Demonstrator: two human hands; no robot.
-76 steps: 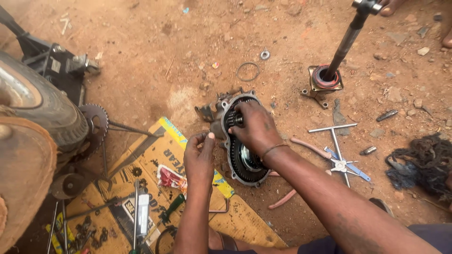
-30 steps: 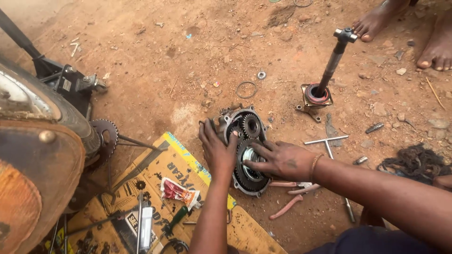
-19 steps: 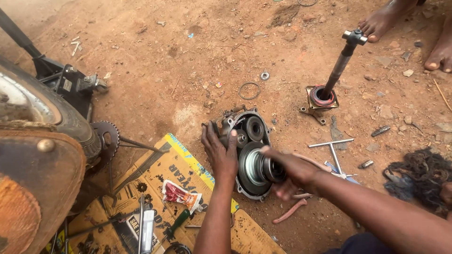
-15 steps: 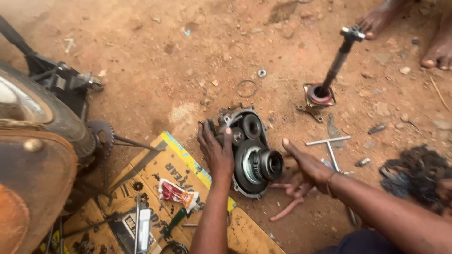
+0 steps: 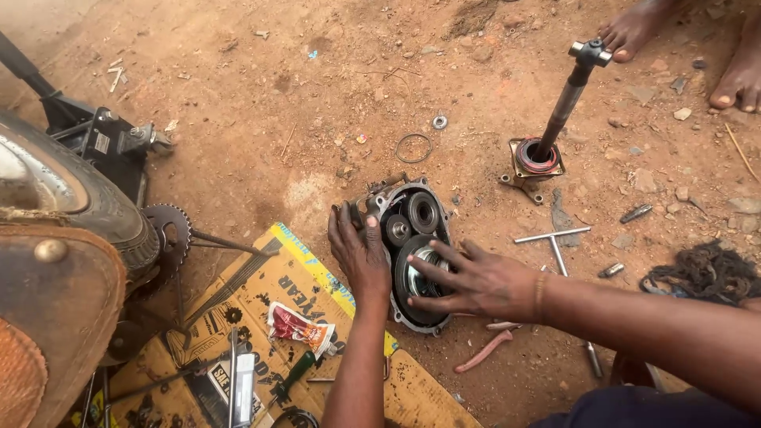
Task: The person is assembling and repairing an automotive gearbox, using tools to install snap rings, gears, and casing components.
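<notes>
A dark metal engine casing (image 5: 418, 212) lies open-side up on the dirt, with gears and bearings showing inside. My left hand (image 5: 361, 252) grips its left edge, fingers curled over the rim. My right hand (image 5: 476, 279) reaches in from the right. Its spread fingers and thumb hold a round silver drum (image 5: 415, 279) that sits in the casing's lower half.
A shaft on a flange (image 5: 547, 147) stands at the upper right, near another person's bare feet (image 5: 634, 28). A T-wrench (image 5: 555, 236), pink-handled pliers (image 5: 483, 350), a chain (image 5: 705, 273) and a wire ring (image 5: 414, 148) lie around. Cardboard with tools (image 5: 261, 305) and a motorcycle wheel (image 5: 79, 202) are on the left.
My right hand let go of the raised drum and drew back. Now it is on the drum again, which sits lower in the casing. My left hand stayed on the casing's edge.
</notes>
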